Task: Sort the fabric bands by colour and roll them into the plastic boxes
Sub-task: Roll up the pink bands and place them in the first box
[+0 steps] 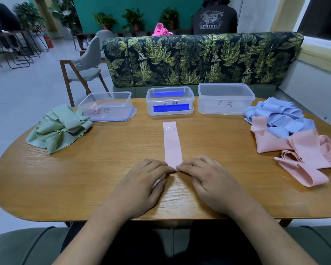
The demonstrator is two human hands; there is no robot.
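Rolling now: pink band (172, 144) lies flat mid-table (84, 178), its long axis running straight up the frame toward the middle box (191, 104); its near end is at lower centre.
Left grip (141, 184): fingertips pinch the band's near end from the left.
Right grip (212, 184): fingertips pinch the same end from the right, equally near.
Coming move: probably rolling away from the body, along the strip.
Likely target: left box (120, 109), upper left, seemingly holding a pink roll.
Piles: green pile (59, 129) at left; blue pile (279, 117) and pink pile (304, 155) at right.
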